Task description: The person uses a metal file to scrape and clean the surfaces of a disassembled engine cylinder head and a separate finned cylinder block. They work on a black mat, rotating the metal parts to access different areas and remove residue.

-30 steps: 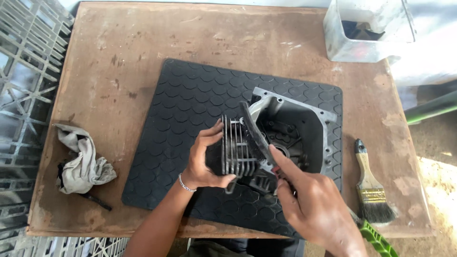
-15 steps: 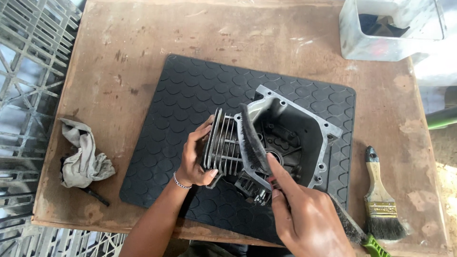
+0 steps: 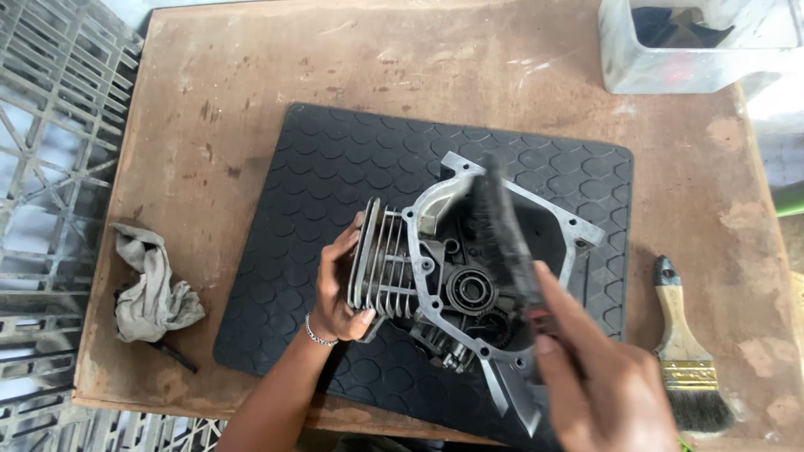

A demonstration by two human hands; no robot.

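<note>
- engine crankcase [image 3: 469, 285] of grey cast metal lies on the black rubber mat [image 3: 335, 184], near the middle of the wooden table [image 3: 251, 75], tilted so that the open side faces up and the bearing hole shows inside.
- it looks heavy and fully stiff; i judge it does not bend, but the thin cooling fins [image 3: 381, 264] on the cylinder part can chip, and their edges seem sharp.
- the surface looks dusty and perhaps oily, so it may slip in bare fingers; the flat flange with bolt holes and the cylinder block seem the best places to take hold.
- left hand [image 3: 339, 289] is closed around the finned cylinder, thumb under it and fingers over the top, and it steadies the piece.
- right hand [image 3: 603, 377] is clamped on the handle of a black brush [image 3: 494, 226], whose bristles are inside the case opening; the brush is blurred, so i cannot tell where exactly it touches.
- the two hands are apart, one on each side of the crankcase.
- paint brush [image 3: 682, 351] with a wooden handle lies on the table, right of the mat.
- grey rag [image 3: 151, 285] lies crumpled at the left edge of the table, well apart from the mat.
- metal box [image 3: 695, 50] stands at the far right corner, with something dark inside.
- grey plastic crate [image 3: 50, 151] is beside the table, on the left.
</note>
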